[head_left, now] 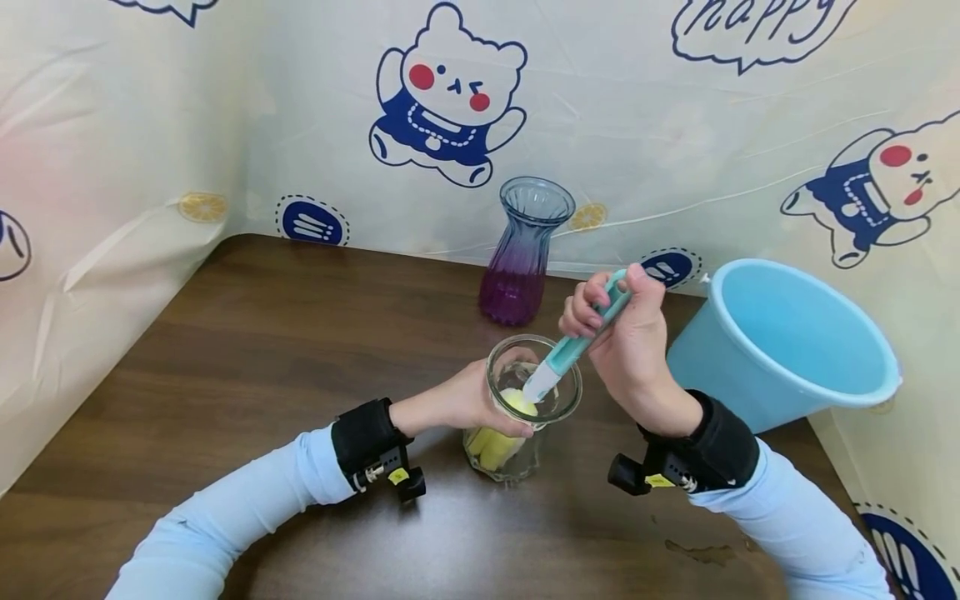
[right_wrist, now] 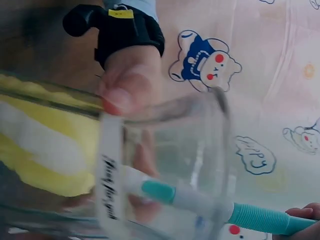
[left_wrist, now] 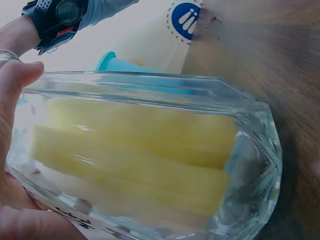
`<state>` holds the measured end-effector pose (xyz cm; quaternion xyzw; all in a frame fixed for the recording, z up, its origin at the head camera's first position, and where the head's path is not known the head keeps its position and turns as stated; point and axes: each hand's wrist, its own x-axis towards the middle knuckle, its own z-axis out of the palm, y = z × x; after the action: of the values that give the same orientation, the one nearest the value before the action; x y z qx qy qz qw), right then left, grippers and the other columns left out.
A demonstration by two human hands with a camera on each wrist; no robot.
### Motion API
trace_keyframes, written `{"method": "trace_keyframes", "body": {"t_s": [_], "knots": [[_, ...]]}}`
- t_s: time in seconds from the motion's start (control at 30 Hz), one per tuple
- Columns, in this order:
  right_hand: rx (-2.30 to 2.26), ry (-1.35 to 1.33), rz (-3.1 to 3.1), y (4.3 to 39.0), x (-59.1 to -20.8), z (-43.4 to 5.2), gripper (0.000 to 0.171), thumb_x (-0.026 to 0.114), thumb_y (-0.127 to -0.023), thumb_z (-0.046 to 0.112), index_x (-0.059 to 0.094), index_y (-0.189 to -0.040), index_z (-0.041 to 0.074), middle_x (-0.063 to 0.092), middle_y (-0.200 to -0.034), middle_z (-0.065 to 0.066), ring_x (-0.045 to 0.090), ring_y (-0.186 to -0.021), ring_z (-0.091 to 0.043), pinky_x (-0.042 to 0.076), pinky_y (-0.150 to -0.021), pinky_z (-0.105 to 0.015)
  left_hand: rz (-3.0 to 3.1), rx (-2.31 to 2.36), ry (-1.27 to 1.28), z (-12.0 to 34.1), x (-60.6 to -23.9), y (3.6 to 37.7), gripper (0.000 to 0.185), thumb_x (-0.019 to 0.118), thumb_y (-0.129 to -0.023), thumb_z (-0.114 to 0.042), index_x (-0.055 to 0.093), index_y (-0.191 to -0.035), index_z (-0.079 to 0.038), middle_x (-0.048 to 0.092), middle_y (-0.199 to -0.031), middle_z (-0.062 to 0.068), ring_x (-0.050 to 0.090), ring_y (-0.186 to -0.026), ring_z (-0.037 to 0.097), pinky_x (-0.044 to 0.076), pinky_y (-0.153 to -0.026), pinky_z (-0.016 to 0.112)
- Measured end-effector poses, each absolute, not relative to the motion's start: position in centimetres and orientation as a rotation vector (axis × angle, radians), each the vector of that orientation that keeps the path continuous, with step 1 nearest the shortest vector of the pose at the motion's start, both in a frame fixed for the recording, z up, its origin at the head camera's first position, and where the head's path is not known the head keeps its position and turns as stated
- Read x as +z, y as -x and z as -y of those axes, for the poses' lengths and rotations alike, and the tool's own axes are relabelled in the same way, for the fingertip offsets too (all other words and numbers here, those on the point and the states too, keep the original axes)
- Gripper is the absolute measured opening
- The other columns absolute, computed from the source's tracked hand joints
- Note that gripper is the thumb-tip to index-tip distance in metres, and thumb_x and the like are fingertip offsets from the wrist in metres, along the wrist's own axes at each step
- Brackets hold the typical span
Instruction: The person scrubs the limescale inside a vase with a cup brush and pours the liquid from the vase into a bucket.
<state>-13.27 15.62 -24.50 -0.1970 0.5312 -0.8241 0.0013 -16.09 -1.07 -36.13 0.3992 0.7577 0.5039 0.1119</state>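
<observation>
My left hand [head_left: 480,398] grips a clear glass vase [head_left: 527,465] around its neck, the vase leaning with its mouth towards the right hand. In my right hand [head_left: 633,346] is a sponge bottle brush with a teal and white handle [head_left: 573,346], held near its end. The brush's yellow sponge head [left_wrist: 135,145] lies inside the vase, well down its body. Seen through the glass in the right wrist view, the sponge [right_wrist: 45,145] has yellow and white stripes. A white label [right_wrist: 111,175] with dark lettering is on the vase.
Behind the hands a ribbed blue-to-purple glass vase [head_left: 522,258] stands against the patterned covering. A light blue bucket [head_left: 712,367] sits at the right, tilted. Small wet marks [head_left: 701,552] show on the brown wooden table [head_left: 300,333] near the right forearm.
</observation>
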Motion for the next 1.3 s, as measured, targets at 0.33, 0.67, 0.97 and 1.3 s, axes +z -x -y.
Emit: {"method": "trace_keyframes", "body": {"t_s": [0.33, 0.67, 0.97, 1.3], "knots": [[-2.754, 0.598, -1.443, 12.5, -20.9, -17.1, 0.037, 0.017, -0.090, 0.023, 0.032, -0.059, 0.010, 0.024, -0.052, -0.001, 0.022, -0.047, -0.016, 0.019, -0.052, -0.029, -2.185, 1.491, -1.123, 1.1, -36.2, 16.1, 0.073, 0.084, -0.059, -0.015, 0.043, -0.119, -0.007, 0.052, -0.112, 0.004, 0.049, -0.101, 0.014, 0.039, -0.092, 0.029], [-2.796, 0.734, -1.426, 11.9, -20.5, -16.9, 0.040, 0.019, -0.091, 0.027, 0.022, -0.054, 0.012, 0.020, -0.049, 0.002, 0.018, -0.041, -0.011, 0.011, -0.045, -0.026, -2.171, 1.489, -1.102, 1.4, -36.1, 16.0, 0.074, 0.084, -0.060, -0.016, 0.046, -0.123, -0.006, 0.055, -0.113, 0.005, 0.049, -0.102, 0.014, 0.037, -0.094, 0.029], [-2.702, 0.989, -1.440, 12.2, -23.5, -15.6, 0.035, 0.027, -0.087, 0.021, 0.018, -0.054, 0.011, 0.017, -0.047, 0.001, 0.017, -0.039, -0.011, 0.012, -0.040, -0.027, -2.099, 1.531, -1.119, 1.3, -36.2, 16.2, 0.073, 0.083, -0.060, -0.010, 0.045, -0.122, -0.003, 0.054, -0.113, 0.006, 0.050, -0.098, 0.012, 0.042, -0.088, 0.025], [-2.585, 1.045, -1.499, 12.7, -26.4, -14.3, 0.037, 0.027, -0.089, 0.023, 0.019, -0.055, 0.011, 0.015, -0.047, 0.000, 0.015, -0.039, -0.012, 0.011, -0.039, -0.029, -2.105, 1.518, -1.131, 1.3, -36.1, 16.4, 0.074, 0.082, -0.061, -0.011, 0.043, -0.124, -0.004, 0.053, -0.117, 0.006, 0.050, -0.104, 0.019, 0.042, -0.090, 0.028]]}}
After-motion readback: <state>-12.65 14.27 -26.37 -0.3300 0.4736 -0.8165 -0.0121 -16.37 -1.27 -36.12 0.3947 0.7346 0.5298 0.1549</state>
